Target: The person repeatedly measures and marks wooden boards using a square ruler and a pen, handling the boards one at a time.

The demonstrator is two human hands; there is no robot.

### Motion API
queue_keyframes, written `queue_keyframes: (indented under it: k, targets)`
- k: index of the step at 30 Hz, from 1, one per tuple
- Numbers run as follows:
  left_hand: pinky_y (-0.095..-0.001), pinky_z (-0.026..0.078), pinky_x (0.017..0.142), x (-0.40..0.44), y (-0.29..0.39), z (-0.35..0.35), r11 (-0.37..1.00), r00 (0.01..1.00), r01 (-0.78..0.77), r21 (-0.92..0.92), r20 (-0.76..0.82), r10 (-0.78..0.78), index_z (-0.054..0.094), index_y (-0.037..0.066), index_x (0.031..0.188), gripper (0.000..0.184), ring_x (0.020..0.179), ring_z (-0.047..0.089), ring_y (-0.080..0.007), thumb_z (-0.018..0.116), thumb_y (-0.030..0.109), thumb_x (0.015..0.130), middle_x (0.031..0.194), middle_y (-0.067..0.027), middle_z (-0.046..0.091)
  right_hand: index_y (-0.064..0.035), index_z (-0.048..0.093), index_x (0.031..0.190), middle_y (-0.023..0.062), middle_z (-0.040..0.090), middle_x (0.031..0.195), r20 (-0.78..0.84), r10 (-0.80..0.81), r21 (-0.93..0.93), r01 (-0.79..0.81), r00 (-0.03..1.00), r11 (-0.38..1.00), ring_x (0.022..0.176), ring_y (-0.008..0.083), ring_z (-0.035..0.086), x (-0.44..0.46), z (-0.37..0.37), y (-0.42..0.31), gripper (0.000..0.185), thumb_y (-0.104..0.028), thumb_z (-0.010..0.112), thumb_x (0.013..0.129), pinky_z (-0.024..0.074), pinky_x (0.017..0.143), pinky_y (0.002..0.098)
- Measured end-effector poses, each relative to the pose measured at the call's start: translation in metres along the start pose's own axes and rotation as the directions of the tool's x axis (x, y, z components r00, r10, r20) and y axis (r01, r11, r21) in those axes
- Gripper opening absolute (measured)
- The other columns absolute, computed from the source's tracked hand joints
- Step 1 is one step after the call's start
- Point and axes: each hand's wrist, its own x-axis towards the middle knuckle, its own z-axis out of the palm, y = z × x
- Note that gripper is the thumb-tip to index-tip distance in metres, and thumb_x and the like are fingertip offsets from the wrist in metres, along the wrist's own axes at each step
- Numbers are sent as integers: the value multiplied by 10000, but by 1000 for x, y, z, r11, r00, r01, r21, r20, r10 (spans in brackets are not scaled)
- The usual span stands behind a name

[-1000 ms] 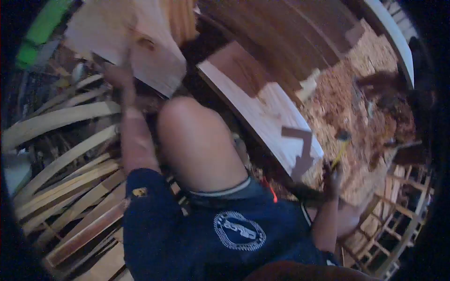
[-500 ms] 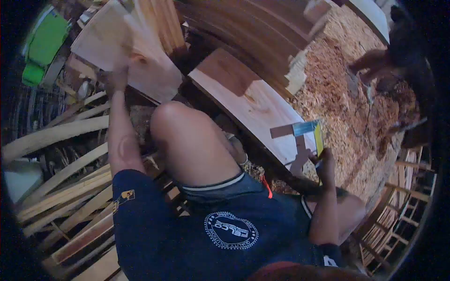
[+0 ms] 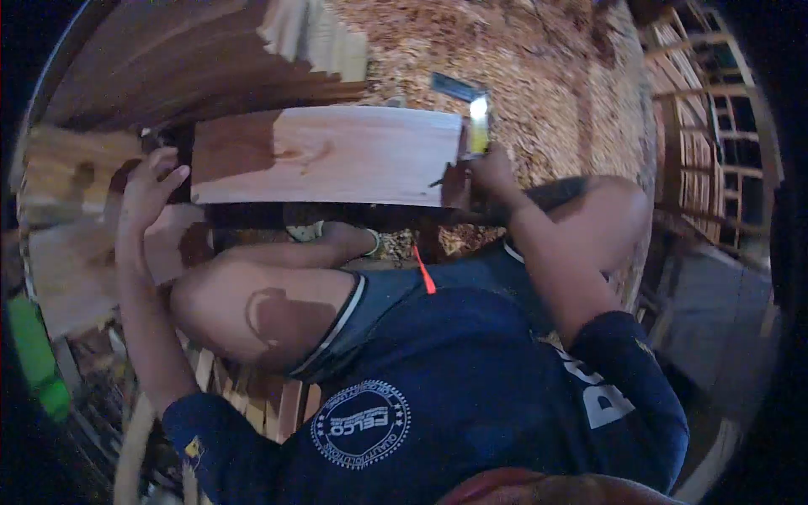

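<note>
A pale reddish plank lies across in front of my knees, with a dark shadow over its left end. My right hand is closed around the yellow stock of a try square at the plank's right end. The square's metal blade points up and to the left, over the wood shavings. By the plank's left end is my left hand, its fingers partly spread and nothing seen in them. Whether its fingertips touch the plank I cannot tell.
Stacked dark boards stand beyond the plank at the upper left. Wood shavings cover the ground ahead. More wood pieces lie at the left, near a green object. A slatted wooden frame is at the far right.
My view has turned, so the plank now lies level across it. My left hand has left the other wood piece and come to the plank's left end. The right hand keeps the try square.
</note>
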Motion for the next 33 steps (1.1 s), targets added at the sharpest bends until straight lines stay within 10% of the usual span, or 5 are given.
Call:
queue_keyframes:
  k: [7,11,20,26,33]
  targets:
    - [-424,440,1073,106,185,163,789,740,-614,34,372,560,529,105,1402,632,1297,519,-374,753,335,858,1336,-215,575,70,494,1186,267,678,962,-130,-337,63,347,932,936,919,457,673,-45,33,5,630,-234,807,731,548,778,509]
    - [-391,439,1081,132,268,286,834,836,-547,74,89,541,561,86,1372,617,1296,520,-367,764,339,847,1415,-236,510,30,479,1270,281,667,1004,85,-351,-33,355,932,934,968,463,645,-31,26,26,637,-266,771,788,528,826,510]
    - [-356,480,932,135,278,328,809,834,-415,-415,183,521,639,22,1283,447,1002,621,-235,728,155,866,1119,-144,672,-10,565,1288,251,692,1065,323,-230,109,205,918,973,1015,414,671,-21,-20,35,521,-195,735,831,534,877,468]
    - [-325,493,929,122,296,309,774,828,-192,-604,323,458,645,-7,1266,455,1048,635,-229,763,76,834,1140,-144,672,-33,602,1144,114,672,879,-158,-90,432,151,983,889,739,198,641,46,-2,104,386,-392,533,1019,538,670,381]
    - [-316,485,904,139,277,337,792,836,-379,-479,189,515,654,12,1271,469,1030,630,-232,763,70,819,1141,-152,655,-36,612,1124,88,668,918,-64,0,702,45,998,711,831,171,645,18,-38,58,374,-376,484,1035,542,742,336]
